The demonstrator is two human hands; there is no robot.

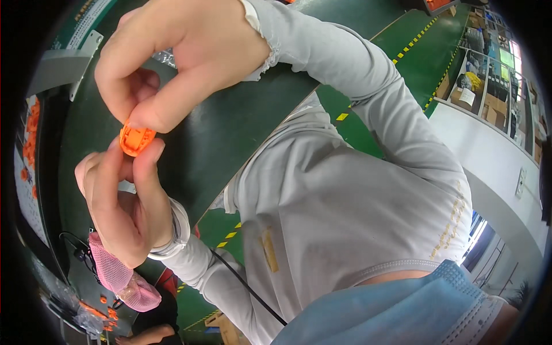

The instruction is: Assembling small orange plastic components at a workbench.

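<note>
A small oval orange plastic part (137, 140), hollow with moulded detail inside, is pinched between both my hands above a dark green work surface. My right hand (184, 57) reaches across from the right and grips the upper edge between thumb and bent fingers. From below, my left hand (123, 201) grips the lower edge with thumb and forefinger. Its other fingers are curled. The hollow side of the part partly shows; fingertips cover its ends. Behind the right hand's fingers lies a bit of clear plastic (165, 57), mostly hidden.
More orange parts (31, 135) sit on a pale surface at far left, others (109, 313) lower left beside clear plastic. A pink mesh item (123, 276) is below my left hand, near another person's arm (149, 335). A grey metal bracket (63, 69) stands upper left; shelves with boxes (491, 109) right.
</note>
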